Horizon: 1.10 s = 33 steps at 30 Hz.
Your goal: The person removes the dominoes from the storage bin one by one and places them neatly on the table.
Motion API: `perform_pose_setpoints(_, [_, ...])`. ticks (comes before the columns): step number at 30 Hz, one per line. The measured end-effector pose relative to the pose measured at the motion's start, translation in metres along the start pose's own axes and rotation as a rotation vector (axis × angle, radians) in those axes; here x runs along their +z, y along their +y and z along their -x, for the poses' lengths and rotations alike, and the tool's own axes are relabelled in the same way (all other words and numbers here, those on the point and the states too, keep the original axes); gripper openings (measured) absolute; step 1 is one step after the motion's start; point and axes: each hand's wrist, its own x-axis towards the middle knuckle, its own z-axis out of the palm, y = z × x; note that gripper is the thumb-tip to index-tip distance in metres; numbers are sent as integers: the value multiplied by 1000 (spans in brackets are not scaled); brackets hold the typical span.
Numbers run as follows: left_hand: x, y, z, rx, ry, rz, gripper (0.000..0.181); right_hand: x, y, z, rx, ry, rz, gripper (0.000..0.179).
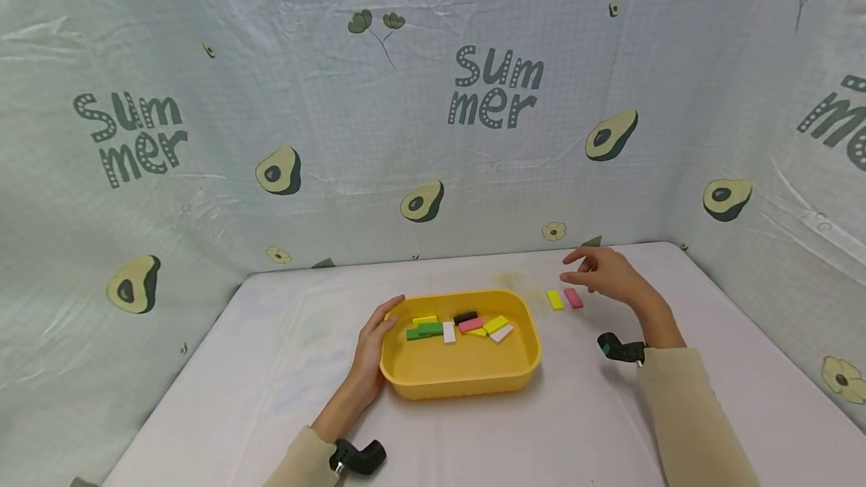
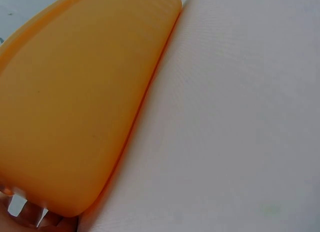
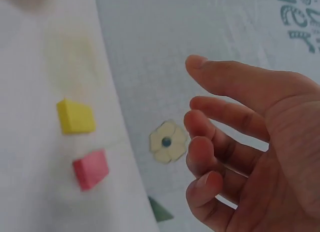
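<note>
Yellow tray (image 1: 467,384): on the tabletop (image 1: 271,382) in front of me, one long side facing me, nine blocks or so inside.
Left grip (image 1: 367,348): clamped on the tray's left end, thumb at the rim, fingers along the outer wall.
Right grip (image 1: 612,278): thumb and fingers apart, fingers loosely bent, above the tabletop past the tray's far right corner. Near both loose blocks, touching neither.
Loose yellow block (image 1: 555,300): on the tabletop, just right of the tray's far right corner.
Loose pink block (image 1: 573,298): right beside the yellow one, one step further from the tray, small gap between.
Green blocks (image 1: 429,329): left half of the tray, two of them, overlapping.
Back yellow block (image 1: 425,319): in the tray, behind the greens, toward the far wall.
Middle white block (image 1: 449,332): about mid-tray, right of the greens, long way toward me.
Black block (image 1: 465,317): in the tray, near its far wall.
Tray pink block (image 1: 471,325): just in front of the black one, partly over the low yellow block (image 1: 477,333).
Right yellow block (image 1: 496,325): right half of the tray, slanted.
Right white block (image 1: 501,334): tray's right half, just on my side of that yellow; contact unclear.
Backdrop (image 1: 338,224): avocado-print sheet behind the tray.
</note>
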Motion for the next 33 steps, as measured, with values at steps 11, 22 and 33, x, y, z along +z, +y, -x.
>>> perform_pose_setpoints(11, [1, -1, -3, 0, 5, 9, 48, 2, -55, 3, -186, 29, -75, 35])
perform_pose_setpoints(22, [2, -1, -4, 1, 8, 7, 47, 34, -104, -1, -320, -82, -207, 29])
perform_pose_setpoints(33, [4, 0, -5, -2, 9, 5, 48, 87, -126, -3, -392, -224, -203, 37])
